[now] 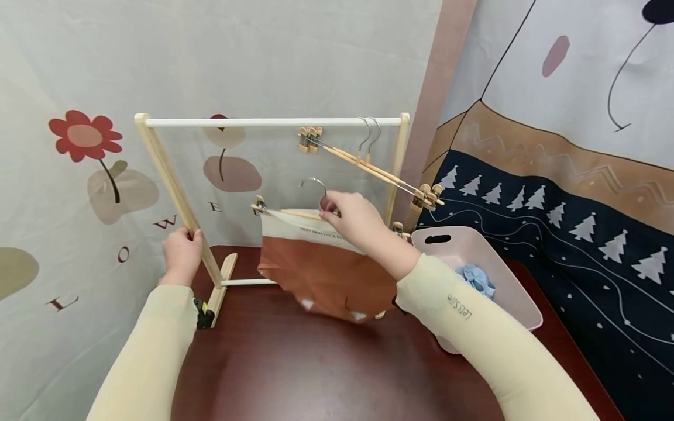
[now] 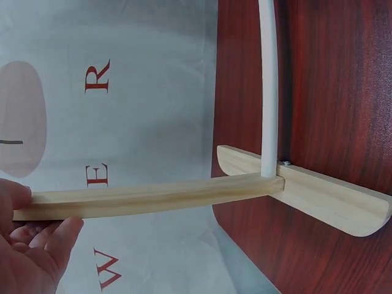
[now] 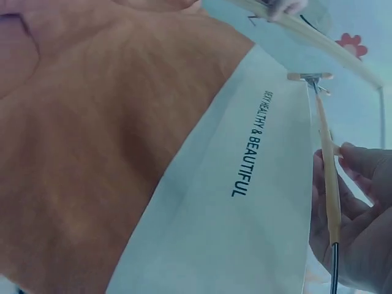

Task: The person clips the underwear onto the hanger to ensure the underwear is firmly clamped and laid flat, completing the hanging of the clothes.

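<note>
My right hand (image 1: 360, 228) pinches a wooden clip hanger (image 1: 314, 180) at the base of its metal hook. From its clips hangs a pair of orange underpants (image 1: 321, 266) by the white waistband; the right wrist view shows black lettering on that waistband (image 3: 263, 171) beside the hanger's wooden bar (image 3: 331, 190). The hook stands below the rack's white top rail (image 1: 263, 123), apart from it. On the left, my left hand (image 1: 181, 255) grips the rack's wooden side post (image 1: 167, 175), with thumb and fingers on either side of the post (image 2: 153, 199) in the left wrist view.
Two bare clip hangers (image 1: 363, 165) hang near the rail's right end. A pale pink basket (image 1: 513, 292) stands to the right, with light blue cloth (image 1: 476, 279) inside. The rack's wooden foot (image 1: 226, 272) rests on the dark red table (image 1: 274, 374); printed curtains hang behind.
</note>
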`<state>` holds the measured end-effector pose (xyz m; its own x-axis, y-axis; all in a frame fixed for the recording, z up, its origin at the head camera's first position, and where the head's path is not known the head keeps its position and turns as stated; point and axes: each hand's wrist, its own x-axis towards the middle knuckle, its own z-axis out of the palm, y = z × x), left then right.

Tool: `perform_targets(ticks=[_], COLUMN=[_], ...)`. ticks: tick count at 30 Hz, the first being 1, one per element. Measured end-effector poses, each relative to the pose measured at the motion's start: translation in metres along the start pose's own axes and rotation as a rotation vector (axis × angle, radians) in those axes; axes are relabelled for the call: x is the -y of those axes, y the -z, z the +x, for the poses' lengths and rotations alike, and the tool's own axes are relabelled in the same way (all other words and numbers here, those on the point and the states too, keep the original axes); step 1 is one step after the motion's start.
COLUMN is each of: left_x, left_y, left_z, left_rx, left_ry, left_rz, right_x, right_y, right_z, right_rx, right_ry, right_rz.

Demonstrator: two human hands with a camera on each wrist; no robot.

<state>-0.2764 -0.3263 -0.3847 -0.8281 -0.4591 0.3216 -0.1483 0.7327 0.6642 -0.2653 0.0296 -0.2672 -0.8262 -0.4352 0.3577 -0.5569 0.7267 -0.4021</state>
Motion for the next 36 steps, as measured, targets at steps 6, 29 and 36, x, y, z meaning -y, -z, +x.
perform_targets(ticks=[6, 29, 36], left_x=[-0.001, -0.003, 0.001], left_y=[0.000, -0.002, -0.004], left_z=[-0.001, -0.001, -0.002], left_rx=[-0.003, -0.020, -0.023], left_ry=[0.005, 0.025, 0.008], left_rz=[-0.003, -0.018, -0.007], right_x=[0.027, 0.052, 0.053], right_y=[0.021, 0.038, 0.027], right_z=[0.026, 0.084, 0.079], right_rx=[-0.052, -0.072, -0.015], right_ry=[0.044, -0.239, -0.212], right_rz=[-0.028, -0.268, -0.344])
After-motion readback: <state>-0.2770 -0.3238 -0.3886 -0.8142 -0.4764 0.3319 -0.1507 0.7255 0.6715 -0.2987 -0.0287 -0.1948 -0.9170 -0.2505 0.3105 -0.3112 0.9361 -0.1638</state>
